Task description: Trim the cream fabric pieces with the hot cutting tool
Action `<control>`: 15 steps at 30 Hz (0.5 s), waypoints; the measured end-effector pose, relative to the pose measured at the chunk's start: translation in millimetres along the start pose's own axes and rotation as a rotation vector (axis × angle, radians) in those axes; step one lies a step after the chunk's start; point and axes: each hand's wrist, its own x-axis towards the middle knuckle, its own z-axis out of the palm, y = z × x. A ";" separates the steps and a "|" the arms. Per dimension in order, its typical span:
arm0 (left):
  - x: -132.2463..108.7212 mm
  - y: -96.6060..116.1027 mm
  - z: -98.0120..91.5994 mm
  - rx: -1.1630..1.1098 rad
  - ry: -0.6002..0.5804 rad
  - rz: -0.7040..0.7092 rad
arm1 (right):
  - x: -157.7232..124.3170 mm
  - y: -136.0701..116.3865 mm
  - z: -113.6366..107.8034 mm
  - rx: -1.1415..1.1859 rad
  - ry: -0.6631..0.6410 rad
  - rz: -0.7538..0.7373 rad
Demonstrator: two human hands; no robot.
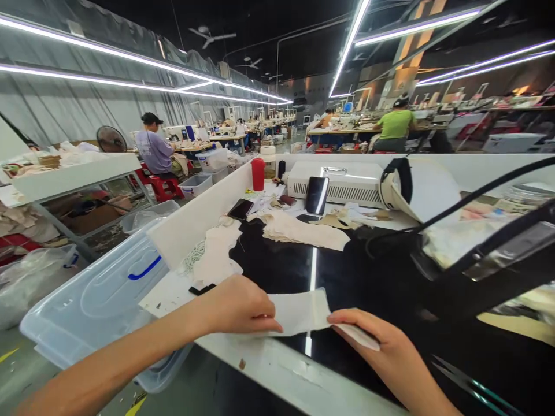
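Observation:
A strip of white fabric [299, 312] stretches between my two hands, just above the front edge of the glossy black tabletop [277, 266]. My left hand [243, 306] is closed on its left part, the thumb and fingers pinching near the edge. At the strip's right end, my right hand [373, 335] grips it between thumb and fingers, and a pale flap of it shows under that thumb. Beyond my hands lie a stack of cream fabric pieces [299, 228] and, further left, another pile of cut pieces [219, 251].
A smartphone [317, 195] leans against a white vented machine [338, 182]. A red bottle [258, 174] stands at the back left. Scissors or tweezers [470, 384] lie front right, below a black lamp arm [485, 196]. Lidded plastic bins [99, 283] stand left; people sit sewing beyond.

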 end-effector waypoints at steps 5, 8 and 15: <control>4.1 18.0 12.3 -0.108 0.024 -0.062 | -29.6 10.7 -1.1 -0.018 -0.186 -0.246; 28.7 28.8 29.0 -0.126 0.066 -0.082 | -33.0 9.3 -3.0 -0.090 -0.199 -0.353; 64.8 47.6 78.2 -0.083 0.120 -0.004 | -47.5 -15.5 -36.5 -0.146 -0.343 -0.427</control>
